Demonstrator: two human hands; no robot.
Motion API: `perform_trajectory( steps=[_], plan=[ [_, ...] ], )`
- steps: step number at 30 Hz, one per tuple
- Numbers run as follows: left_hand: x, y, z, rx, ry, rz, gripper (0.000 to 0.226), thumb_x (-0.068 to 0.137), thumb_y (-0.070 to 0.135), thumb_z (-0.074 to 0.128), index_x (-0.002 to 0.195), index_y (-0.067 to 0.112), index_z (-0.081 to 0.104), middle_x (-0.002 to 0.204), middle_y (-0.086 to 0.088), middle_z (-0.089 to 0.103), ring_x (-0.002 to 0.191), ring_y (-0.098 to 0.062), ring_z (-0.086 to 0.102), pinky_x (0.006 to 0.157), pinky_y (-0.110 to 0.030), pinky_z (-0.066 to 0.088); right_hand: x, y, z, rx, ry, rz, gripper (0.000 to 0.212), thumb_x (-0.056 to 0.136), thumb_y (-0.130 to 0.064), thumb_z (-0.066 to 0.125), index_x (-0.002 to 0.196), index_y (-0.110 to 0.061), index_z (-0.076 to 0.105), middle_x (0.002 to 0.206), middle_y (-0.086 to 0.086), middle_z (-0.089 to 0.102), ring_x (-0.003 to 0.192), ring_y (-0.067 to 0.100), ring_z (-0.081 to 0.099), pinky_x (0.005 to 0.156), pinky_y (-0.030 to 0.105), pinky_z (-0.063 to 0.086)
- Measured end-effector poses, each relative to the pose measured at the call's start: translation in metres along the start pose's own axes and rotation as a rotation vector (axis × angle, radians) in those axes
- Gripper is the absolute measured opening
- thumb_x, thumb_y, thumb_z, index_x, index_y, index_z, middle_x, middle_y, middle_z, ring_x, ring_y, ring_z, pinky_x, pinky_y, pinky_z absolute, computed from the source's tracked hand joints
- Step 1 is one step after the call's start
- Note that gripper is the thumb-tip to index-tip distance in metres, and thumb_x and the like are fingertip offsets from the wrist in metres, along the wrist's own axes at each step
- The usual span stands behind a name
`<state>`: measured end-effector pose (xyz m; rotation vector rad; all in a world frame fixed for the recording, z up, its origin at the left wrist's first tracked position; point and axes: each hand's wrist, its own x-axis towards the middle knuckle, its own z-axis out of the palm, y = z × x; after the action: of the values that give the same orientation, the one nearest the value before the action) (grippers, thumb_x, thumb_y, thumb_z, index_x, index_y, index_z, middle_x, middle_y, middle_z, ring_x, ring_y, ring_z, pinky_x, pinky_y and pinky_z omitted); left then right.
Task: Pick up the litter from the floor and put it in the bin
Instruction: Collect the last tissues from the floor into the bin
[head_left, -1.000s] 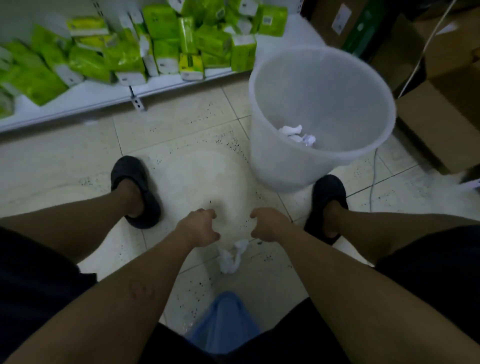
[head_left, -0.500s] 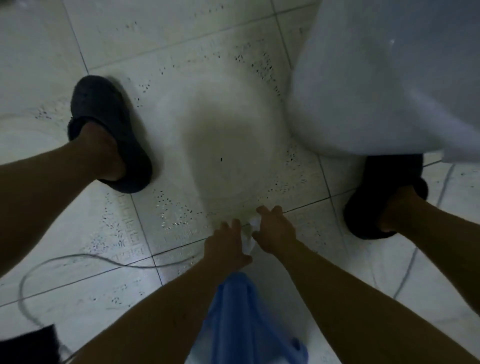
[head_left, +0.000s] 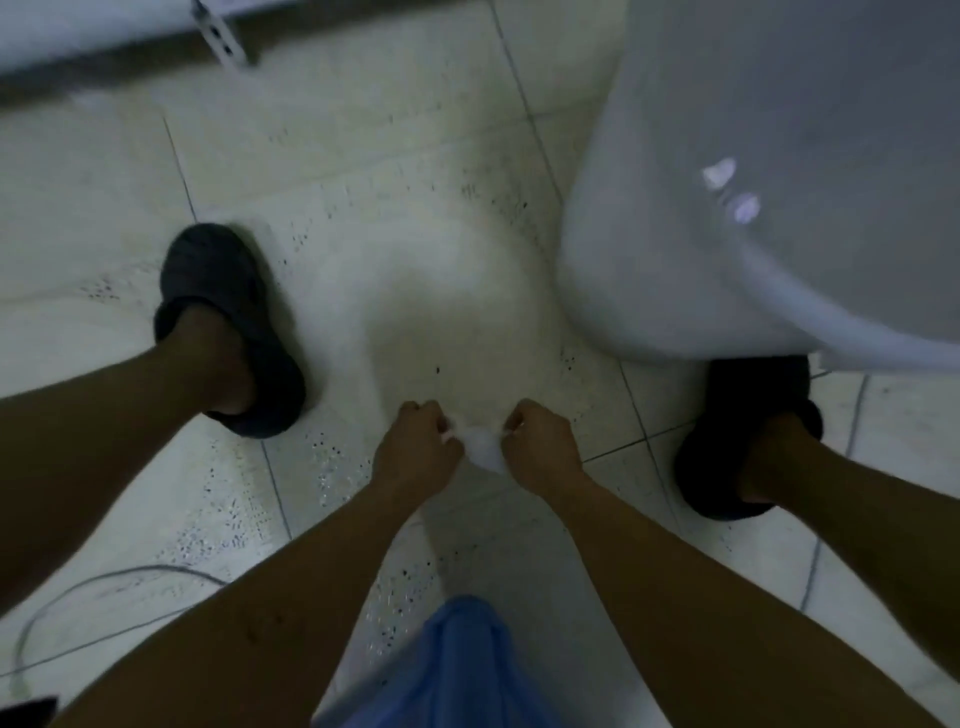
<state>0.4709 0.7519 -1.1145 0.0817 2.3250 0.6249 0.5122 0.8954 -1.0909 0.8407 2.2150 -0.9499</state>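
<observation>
Head view: crumpled white tissue (head_left: 484, 451), pinched between my left hand (head_left: 420, 451) and right hand (head_left: 540, 448); pickup step. Next: lift right into translucent white plastic bin (head_left: 727, 218).

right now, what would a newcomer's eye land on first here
Low in the middle, the left hand and right hand pinch a crumpled white tissue between them. A large translucent white bin fills the upper right, and a dark slipper stands on the tiled floor at the left.
</observation>
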Motion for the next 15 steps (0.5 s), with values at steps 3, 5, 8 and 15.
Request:
perform_trajectory(
  steps=[3, 5, 8, 15],
  plan=[
    [-0.006, 0.034, -0.039, -0.081, 0.081, 0.080, 0.019, 0.084, 0.022, 0.062, 0.083, 0.016, 0.044, 0.068, 0.001, 0.048, 0.058, -0.015, 0.045, 0.049, -0.023, 0.029, -0.016, -0.033, -0.039, 0.068, 0.094, -0.079, 0.010, 0.084, -0.004, 0.056, 0.087, -0.002, 0.065, 0.091, 0.018, 0.068, 0.083, 0.030, 0.062, 0.070, 0.035, 0.051],
    [-0.015, 0.056, -0.066, -0.126, 0.146, 0.139, 0.017, 0.084, 0.022, 0.061, 0.085, 0.012, 0.048, 0.067, -0.003, 0.053, 0.059, -0.021, 0.051, 0.048, -0.025, 0.034, -0.032, -0.052, -0.066, 0.133, 0.164, -0.137, 0.013, 0.083, -0.004, 0.056, 0.074, -0.012, 0.061, 0.085, 0.014, 0.067, 0.083, 0.031, 0.065, 0.073, 0.040, 0.055],
    [-0.034, 0.086, -0.107, -0.224, 0.249, 0.209, 0.018, 0.086, 0.028, 0.060, 0.086, 0.012, 0.053, 0.072, -0.007, 0.061, 0.059, -0.020, 0.055, 0.048, -0.025, 0.039, -0.059, -0.072, -0.107, 0.183, 0.257, -0.233, 0.010, 0.083, -0.007, 0.057, 0.077, -0.011, 0.064, 0.082, 0.011, 0.066, 0.078, 0.028, 0.065, 0.073, 0.039, 0.057],
    [-0.088, 0.153, -0.183, -0.236, 0.429, 0.377, 0.015, 0.081, 0.031, 0.065, 0.080, 0.021, 0.054, 0.067, 0.014, 0.052, 0.059, -0.003, 0.050, 0.047, -0.021, 0.031, -0.130, -0.085, -0.198, 0.226, 0.467, -0.417, 0.006, 0.081, -0.005, 0.064, 0.081, -0.010, 0.067, 0.072, 0.000, 0.063, 0.063, 0.009, 0.055, 0.060, 0.016, 0.042]
  ],
)
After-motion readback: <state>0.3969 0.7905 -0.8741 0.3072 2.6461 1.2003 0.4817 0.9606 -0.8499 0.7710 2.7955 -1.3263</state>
